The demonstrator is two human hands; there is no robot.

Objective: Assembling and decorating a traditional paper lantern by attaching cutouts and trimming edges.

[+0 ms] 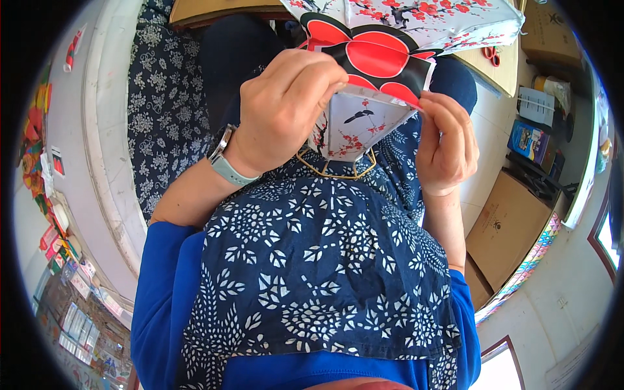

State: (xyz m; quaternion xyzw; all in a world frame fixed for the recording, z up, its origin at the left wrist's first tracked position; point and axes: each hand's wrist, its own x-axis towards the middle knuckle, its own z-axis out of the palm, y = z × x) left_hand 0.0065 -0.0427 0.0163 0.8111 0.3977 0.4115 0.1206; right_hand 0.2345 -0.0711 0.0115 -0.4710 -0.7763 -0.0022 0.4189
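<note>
Over my lap sits a lantern-like piece with white panels printed with red blossoms and a dark bird. A thin gold wire frame rims its near end, and a wider blossom-printed part flares out at the far side. Across its middle lies a red and black scalloped strip. My left hand pinches the strip's lower edge near its left part, fingertips closed. At the strip's right end, my right hand grips the lower corner between thumb and fingers. The underside of the strip is hidden.
Red-handled scissors lie on a tan board at the far right. Cardboard boxes and a shelf with a blue package stand on my right. A dark floral cloth hangs at the left; a patterned apron covers my front.
</note>
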